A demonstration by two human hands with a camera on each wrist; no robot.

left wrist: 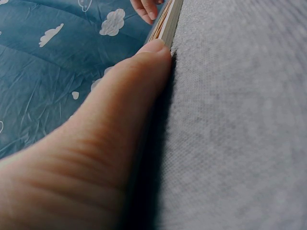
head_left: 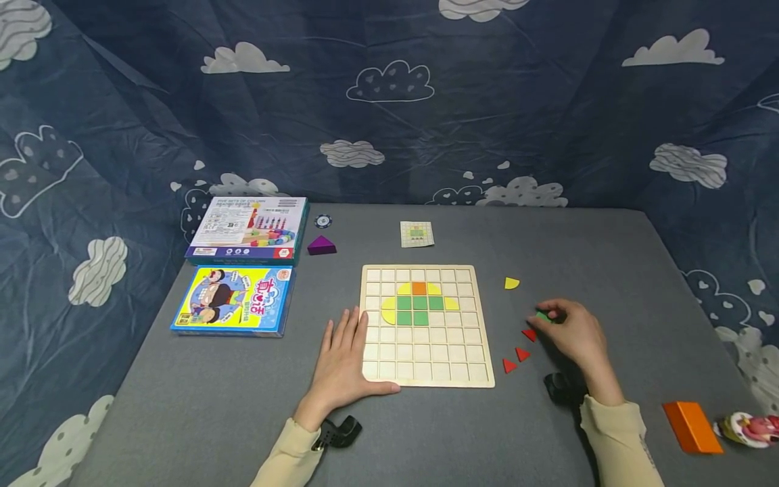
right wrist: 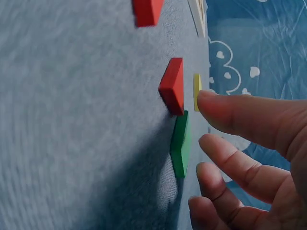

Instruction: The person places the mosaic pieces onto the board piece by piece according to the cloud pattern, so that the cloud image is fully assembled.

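A wooden grid board [head_left: 426, 368] lies mid-table with green, yellow and orange tiles [head_left: 420, 302] set in its upper rows. My left hand [head_left: 348, 353] lies flat on the cloth, fingers straight, its thumb [left wrist: 144, 72] against the board's edge [left wrist: 165, 26]. My right hand [head_left: 558, 319] hovers to the right of the board with loosely curled fingers [right wrist: 225, 112] over a green tile [head_left: 543, 316] that lies flat [right wrist: 181, 143]; a small gap shows between them. Three red triangles [head_left: 521, 353] and a yellow quarter-round [head_left: 511, 283] lie close by.
Two boxes [head_left: 246, 230] [head_left: 234, 301] sit at the left, with a purple triangle [head_left: 320, 245] and a small pattern card [head_left: 416, 234] behind the board. An orange block [head_left: 692, 426] and a small toy [head_left: 751, 429] lie at the front right. Cloud-print cloth surrounds the table.
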